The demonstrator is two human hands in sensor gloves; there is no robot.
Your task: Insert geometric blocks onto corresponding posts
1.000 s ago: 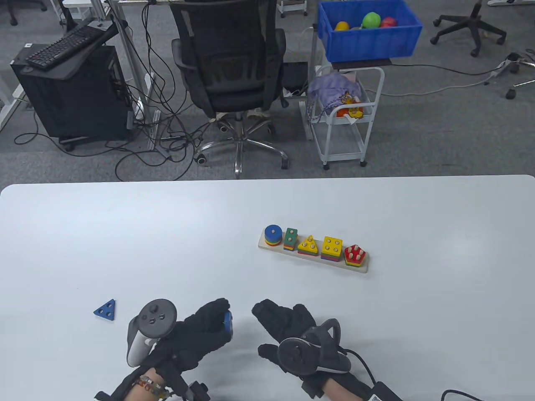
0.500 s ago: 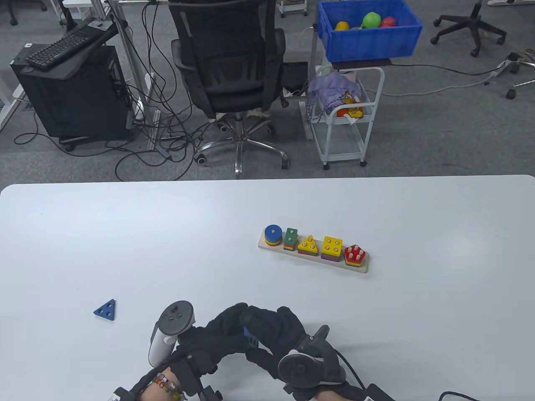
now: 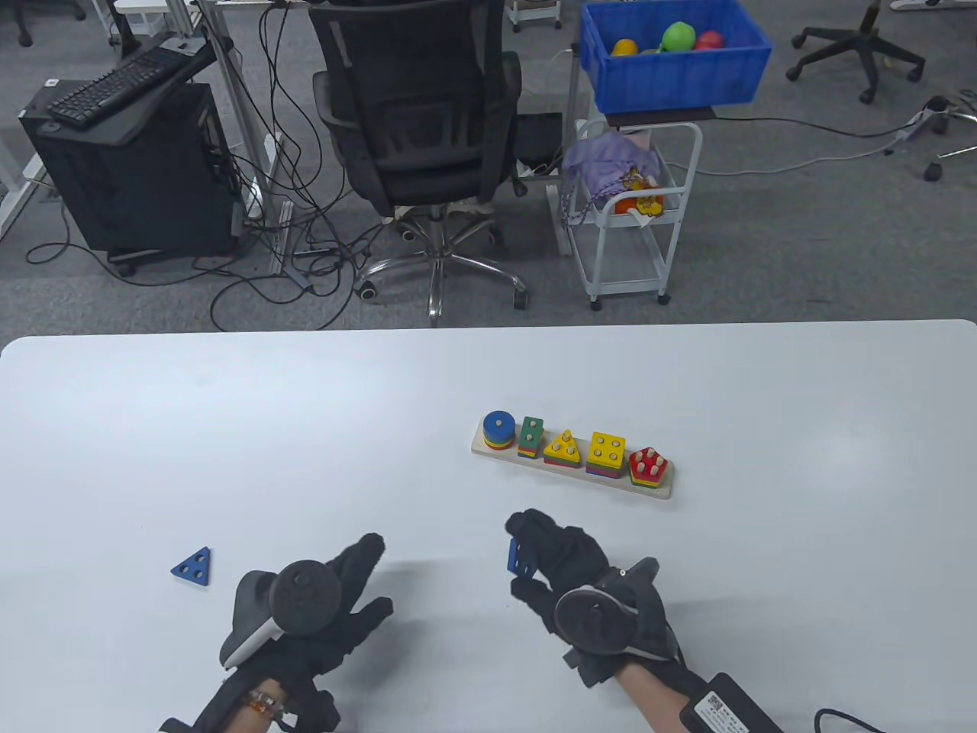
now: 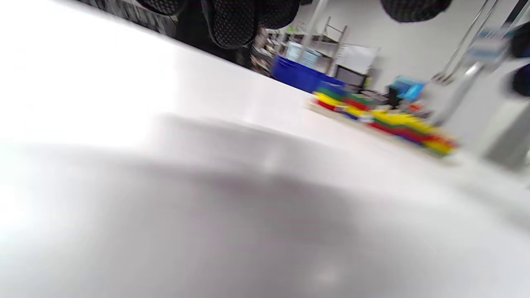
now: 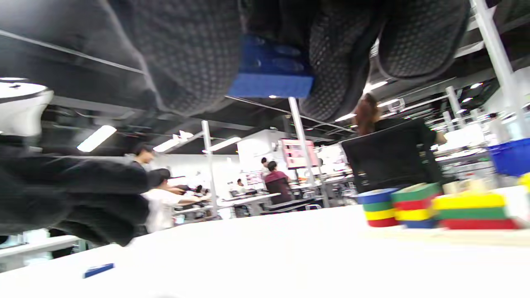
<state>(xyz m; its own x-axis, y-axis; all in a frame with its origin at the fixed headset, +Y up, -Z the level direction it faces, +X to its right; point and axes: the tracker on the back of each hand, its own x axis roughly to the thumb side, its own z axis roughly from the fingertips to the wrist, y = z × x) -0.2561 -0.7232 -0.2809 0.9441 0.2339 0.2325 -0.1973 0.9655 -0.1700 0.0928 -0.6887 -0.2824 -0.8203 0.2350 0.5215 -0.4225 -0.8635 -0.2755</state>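
open-plan office or lab: swivel chair [image 3: 416, 114], computer tower [image 3: 130, 172], keyboard [image 3: 122, 80], floor cables [image 3: 305, 221], people at desks [image 5: 165, 190]

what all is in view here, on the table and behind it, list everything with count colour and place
peg board: one, pale wood, right of the table's centre, five stacks of coloured blocks on its posts
blue block: one, pinched in the right hand, off the table
blue triangle: one, three holes, flat on the table at near left
table: one, white
office chair: one, black, behind the table
blue bin: one, on a white cart, round coloured things inside
computer tower: one, black, far left, a black keyboard above it
left hand: black glove, fingers spread, holds nothing
right hand: black glove, grips the blue block
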